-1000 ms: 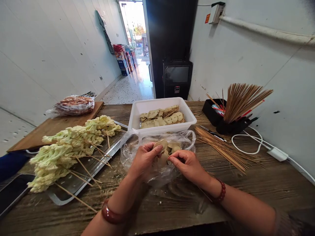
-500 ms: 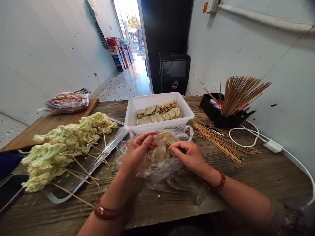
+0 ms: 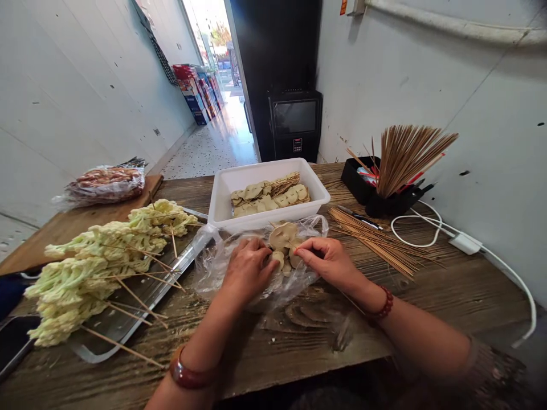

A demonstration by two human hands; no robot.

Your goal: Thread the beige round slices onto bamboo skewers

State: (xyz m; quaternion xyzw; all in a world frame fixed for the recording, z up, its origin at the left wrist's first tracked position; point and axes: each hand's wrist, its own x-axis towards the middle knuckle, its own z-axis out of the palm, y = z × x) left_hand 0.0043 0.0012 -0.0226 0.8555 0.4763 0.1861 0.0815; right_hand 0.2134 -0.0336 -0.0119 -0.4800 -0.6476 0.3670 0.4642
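My left hand (image 3: 250, 269) is over the clear plastic bag (image 3: 222, 250), fingers curled, its thumb and forefinger closed at the edge of a thin pale beige slice (image 3: 278, 259). Opposite it, my right hand (image 3: 328, 261) pinches a thin wooden skewer, whose back end shows below the palm. The skewer's tip is hidden among the slices. A larger round slice (image 3: 284, 234) stands up behind the fingertips. Just beyond the bag, a white plastic tub (image 3: 269, 220) holds rows of similar slices on skewers (image 3: 293, 196).
Skewered cauliflower (image 3: 98, 256) covers a metal tray (image 3: 171, 279) on the left, sticks jutting rightward. Loose skewers (image 3: 371, 242) lie at right, near a black holder (image 3: 387, 205) packed with more. A white cable (image 3: 465, 244) runs along the right. A wrapped bundle (image 3: 105, 185) rests on a board (image 3: 55, 228).
My left hand has turned palm-down and lowered onto the slices in the bag. My right hand keeps its pinch close to the slices. The whole view has shifted slightly.
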